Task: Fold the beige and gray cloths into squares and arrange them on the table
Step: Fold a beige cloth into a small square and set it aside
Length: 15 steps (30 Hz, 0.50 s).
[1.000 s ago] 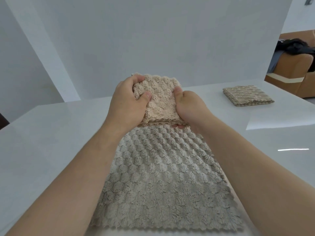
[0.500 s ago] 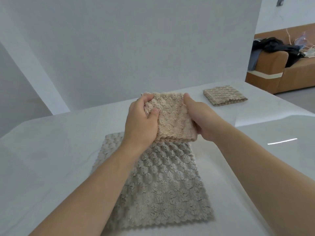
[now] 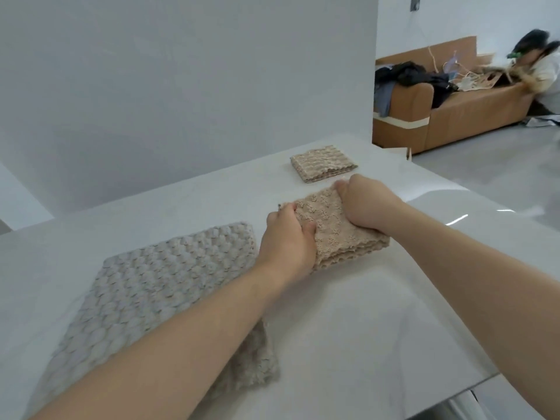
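Lowered, beige cloth gripped by left hand, right hand; second beige cloth, one gray cloth

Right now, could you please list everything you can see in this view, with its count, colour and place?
table: one, glossy white, fills the foreground
gray cloth: one, gray, flat and unfolded on the table's near left, partly under the left forearm
held beige cloth: one, beige, folded square, mid-table, right of the gray cloth
far beige cloth: one, beige, folded square, far side of the table, apart from the held one
sofa: one, brown, background right
dark clothes: a heap, black, on the sofa's left end
another person: one, blurred, far right by the sofa
left hand: grips the held beige cloth's left edge
right hand: grips its far right corner
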Each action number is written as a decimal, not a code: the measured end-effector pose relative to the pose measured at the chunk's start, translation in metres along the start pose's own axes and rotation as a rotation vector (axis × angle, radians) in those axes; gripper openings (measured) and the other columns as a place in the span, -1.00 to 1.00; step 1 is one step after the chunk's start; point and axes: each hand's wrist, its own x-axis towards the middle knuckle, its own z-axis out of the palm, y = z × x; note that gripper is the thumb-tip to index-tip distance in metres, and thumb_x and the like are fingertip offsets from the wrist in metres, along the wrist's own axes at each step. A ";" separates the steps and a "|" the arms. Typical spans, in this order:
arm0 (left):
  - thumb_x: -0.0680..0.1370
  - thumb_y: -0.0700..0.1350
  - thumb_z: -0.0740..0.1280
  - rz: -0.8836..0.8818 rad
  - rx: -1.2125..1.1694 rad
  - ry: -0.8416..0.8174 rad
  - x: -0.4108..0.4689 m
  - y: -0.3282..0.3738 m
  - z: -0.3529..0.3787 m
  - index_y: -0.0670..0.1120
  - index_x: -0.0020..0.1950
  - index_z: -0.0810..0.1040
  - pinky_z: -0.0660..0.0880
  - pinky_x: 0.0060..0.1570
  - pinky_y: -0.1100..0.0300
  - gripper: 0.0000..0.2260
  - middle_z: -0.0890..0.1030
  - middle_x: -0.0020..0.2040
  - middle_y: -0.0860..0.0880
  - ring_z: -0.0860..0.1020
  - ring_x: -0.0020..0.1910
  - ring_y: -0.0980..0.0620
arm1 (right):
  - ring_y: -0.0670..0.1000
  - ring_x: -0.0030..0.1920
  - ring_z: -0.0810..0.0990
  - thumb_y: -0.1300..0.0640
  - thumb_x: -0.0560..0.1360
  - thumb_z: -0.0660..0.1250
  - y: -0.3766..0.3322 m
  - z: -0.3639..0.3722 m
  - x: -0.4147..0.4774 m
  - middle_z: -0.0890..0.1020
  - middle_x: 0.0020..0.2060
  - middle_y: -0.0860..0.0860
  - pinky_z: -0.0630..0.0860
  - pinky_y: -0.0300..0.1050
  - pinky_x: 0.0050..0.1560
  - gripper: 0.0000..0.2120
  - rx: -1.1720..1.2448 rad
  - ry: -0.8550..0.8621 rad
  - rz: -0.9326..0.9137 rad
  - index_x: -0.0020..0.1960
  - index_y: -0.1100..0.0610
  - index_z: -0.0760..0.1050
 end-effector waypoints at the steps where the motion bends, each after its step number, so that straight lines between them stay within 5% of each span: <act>1: 0.69 0.02 0.20 0.003 0.004 -0.030 -0.001 0.008 0.010 -0.08 0.57 0.24 0.32 0.37 0.11 -0.53 0.36 0.44 -0.14 0.46 0.35 -0.13 | 0.26 0.18 0.55 0.26 0.67 0.02 0.012 0.001 0.003 0.46 0.26 0.23 0.49 0.00 -0.01 -0.58 -0.083 -0.003 -0.019 0.50 0.13 0.32; 5: 0.68 -0.03 0.22 -0.009 0.023 -0.020 0.006 0.025 0.030 -0.11 0.51 0.30 0.35 0.31 0.10 -0.59 0.35 0.42 -0.15 0.45 0.34 -0.15 | 0.24 0.19 0.54 0.30 0.60 0.09 0.036 -0.002 0.009 0.42 0.23 0.18 0.51 0.02 0.01 -0.53 -0.328 -0.048 -0.103 0.48 0.07 0.37; 9: 0.66 -0.10 0.23 -0.036 0.046 -0.101 0.011 0.072 0.076 -0.16 0.35 0.39 0.40 0.05 0.06 -0.72 0.35 0.33 -0.15 0.50 0.07 -0.15 | 0.20 0.10 0.57 0.34 0.55 0.12 0.100 -0.015 0.005 0.43 0.17 0.13 0.55 0.04 -0.06 -0.51 -0.419 -0.005 -0.048 0.41 0.04 0.45; 15: 0.62 -0.14 0.27 -0.091 0.181 -0.071 0.022 0.084 0.099 -0.19 0.33 0.45 0.45 -0.06 0.01 -0.71 0.32 0.35 -0.15 0.59 0.11 -0.23 | 0.16 -0.11 0.51 0.35 0.51 0.15 0.114 -0.015 0.015 0.30 -0.06 0.05 0.51 0.06 -0.23 -0.56 -0.525 0.062 -0.048 0.34 0.06 0.44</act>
